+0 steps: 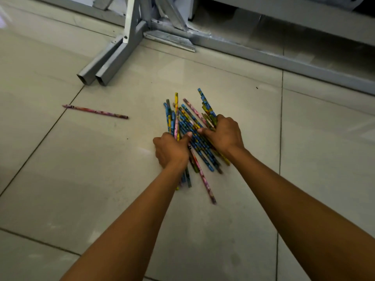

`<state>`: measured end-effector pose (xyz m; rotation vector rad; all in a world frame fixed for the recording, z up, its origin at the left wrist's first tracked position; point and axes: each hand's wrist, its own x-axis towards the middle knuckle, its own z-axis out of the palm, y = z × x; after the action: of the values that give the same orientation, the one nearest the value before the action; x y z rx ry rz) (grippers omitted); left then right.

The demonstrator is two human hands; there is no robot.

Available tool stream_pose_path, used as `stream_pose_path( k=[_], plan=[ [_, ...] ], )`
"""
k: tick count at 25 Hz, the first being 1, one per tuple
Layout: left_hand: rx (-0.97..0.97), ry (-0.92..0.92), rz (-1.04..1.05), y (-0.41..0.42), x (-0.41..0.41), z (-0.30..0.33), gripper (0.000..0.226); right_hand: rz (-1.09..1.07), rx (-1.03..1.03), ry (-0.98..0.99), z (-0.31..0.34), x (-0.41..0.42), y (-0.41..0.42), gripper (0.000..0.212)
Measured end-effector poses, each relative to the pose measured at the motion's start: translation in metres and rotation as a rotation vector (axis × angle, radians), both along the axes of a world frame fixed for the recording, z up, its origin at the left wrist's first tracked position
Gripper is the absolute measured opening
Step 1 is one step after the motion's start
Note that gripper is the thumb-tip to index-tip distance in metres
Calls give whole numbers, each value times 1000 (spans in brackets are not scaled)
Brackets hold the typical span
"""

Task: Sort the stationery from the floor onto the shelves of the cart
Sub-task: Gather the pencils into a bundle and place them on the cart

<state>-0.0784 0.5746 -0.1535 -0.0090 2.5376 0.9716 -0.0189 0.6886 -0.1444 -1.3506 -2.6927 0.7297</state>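
Observation:
A loose pile of patterned pencils, blue, yellow and pink, lies on the tiled floor at the middle of the view. My left hand grips the pile from its left side, thumb across the pencils. From the right side my right hand grips the same pile, fingers curled over it. The pencil ends fan out above and below both hands. One pink pencil lies alone on the floor well to the left. The cart is not in view.
A grey metal frame stands at the top, two square tube ends pointing toward the lone pencil. A long grey base rail runs to the right along the floor. Pale floor tiles surround the pile.

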Motion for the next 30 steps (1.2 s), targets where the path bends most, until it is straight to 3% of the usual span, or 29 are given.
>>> stream_pose_path(
  k=[12,15,21,30],
  plan=[
    [-51,83,-141,9,6,5,52,169,87,-122,-7,10,-17,48],
    [-73,116,-152,10,12,4,57,151,123,-176,-4,15,-14,53],
    [-103,169,-154,23,18,5,72,91,115,-261,-2,28,-16,44],
    [-326,314,-401,3,4,3,48,97,148,-272,0,30,-20,42]
  ],
)
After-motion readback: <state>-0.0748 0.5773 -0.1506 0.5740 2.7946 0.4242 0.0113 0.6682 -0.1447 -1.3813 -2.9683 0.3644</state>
